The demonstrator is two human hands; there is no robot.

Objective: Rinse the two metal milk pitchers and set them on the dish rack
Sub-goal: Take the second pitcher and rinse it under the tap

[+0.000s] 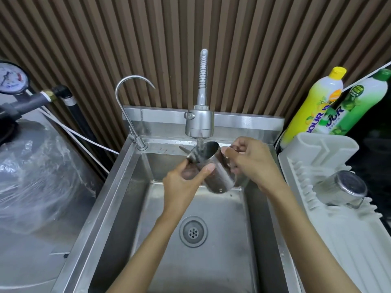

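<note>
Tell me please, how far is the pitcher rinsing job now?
About halfway. One metal pitcher already lies on the white dish rack at the right. The second pitcher is under the running faucet, held tilted over the sink by the left hand and the right hand. Left: finish rinsing it and rack it.

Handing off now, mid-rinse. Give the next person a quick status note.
Left hand and right hand both hold one metal pitcher, tilted, mouth under the running spray faucet, above the sink.
The other pitcher already lies on its side on the white dish rack, at right.
Left: finish this rinse, then set it on the rack.
</note>
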